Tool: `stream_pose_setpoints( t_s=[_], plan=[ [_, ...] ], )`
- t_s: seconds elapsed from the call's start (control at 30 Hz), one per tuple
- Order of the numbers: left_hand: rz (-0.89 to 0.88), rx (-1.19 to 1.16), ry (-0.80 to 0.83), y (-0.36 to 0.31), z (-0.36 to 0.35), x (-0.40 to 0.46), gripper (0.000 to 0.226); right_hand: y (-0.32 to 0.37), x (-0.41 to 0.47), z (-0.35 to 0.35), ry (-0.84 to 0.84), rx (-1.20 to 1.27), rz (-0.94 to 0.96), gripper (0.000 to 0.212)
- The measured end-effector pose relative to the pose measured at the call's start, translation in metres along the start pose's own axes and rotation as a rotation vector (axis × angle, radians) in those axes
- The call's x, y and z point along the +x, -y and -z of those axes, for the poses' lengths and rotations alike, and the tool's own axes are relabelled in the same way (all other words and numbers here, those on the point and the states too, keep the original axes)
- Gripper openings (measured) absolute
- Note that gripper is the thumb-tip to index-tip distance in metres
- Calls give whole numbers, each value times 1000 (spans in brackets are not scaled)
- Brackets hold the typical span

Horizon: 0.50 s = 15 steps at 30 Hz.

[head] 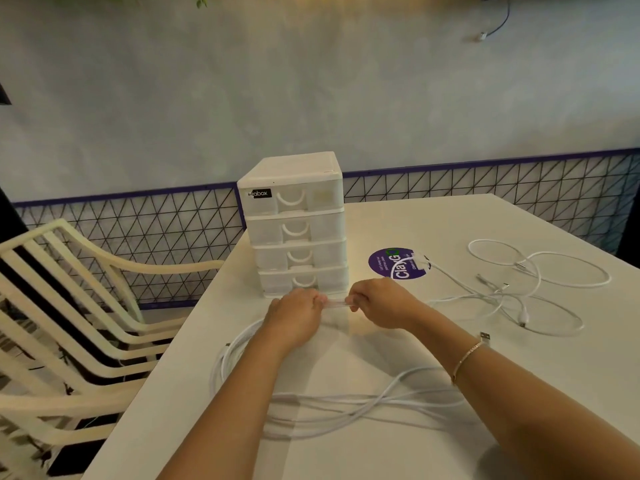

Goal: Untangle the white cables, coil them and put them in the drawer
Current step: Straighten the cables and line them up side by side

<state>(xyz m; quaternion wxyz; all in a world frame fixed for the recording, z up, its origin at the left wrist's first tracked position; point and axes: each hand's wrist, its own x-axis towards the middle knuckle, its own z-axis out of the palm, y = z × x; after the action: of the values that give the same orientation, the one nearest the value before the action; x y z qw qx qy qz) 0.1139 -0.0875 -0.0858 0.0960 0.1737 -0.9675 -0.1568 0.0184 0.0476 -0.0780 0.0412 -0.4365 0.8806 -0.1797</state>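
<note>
Between the fingers of the left hand point(296, 311) and the right hand point(377, 303) runs a short, straight piece that looks like a white cable, or perhaps the edge of the lowest drawer; the picture is too blurred there to tell which. Both hands have curled fingers pinching this piece, one at each end, knuckles up. They are close together, just in front of the drawer unit point(294, 223), a white plastic box with four drawers that stands at 12 o'clock from the hands. All four drawers appear closed.

Under the forearms, at 6 o'clock from the hands, lies a large loose coil of white cable point(346, 407), its loops crossing each other on the white table point(519, 393). At 3 o'clock from the hands a second group, the tangled thin cables point(512, 289), is spread out with its plugs free. One end of it crosses a purple round sticker point(398, 264) at 1 o'clock.

I judge that the person works on one section by stretching it between the hands. To do this well, the pull should be gentle and along the cable, so no knot tightens. The loops below should stay flat and of equal size. Before the coil goes in, a drawer must be opened, and the coil must be small enough to fit. The thin cables at the right are not yet untangled.
</note>
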Motion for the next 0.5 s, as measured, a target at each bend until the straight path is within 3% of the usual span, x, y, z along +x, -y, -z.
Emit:
stream_pose_setpoints(
  t_s=[0.1, 0.23, 0.33, 0.5],
  plan=[
    [-45, 52, -86, -24, -3, 0, 39, 5, 0, -5, -40, 26, 15, 30],
    [13, -127, 19, -29, -20, -2, 50, 1, -7, -2, 53, 71, 38, 29],
    [-24, -155, 21, -21, -24, -2, 40, -5, -10, 12, 203, 95, 6, 25],
    [-60, -152, -26, -20, -23, 4, 36, -10, -6, 25, 215, 54, -28, 30]
  ],
)
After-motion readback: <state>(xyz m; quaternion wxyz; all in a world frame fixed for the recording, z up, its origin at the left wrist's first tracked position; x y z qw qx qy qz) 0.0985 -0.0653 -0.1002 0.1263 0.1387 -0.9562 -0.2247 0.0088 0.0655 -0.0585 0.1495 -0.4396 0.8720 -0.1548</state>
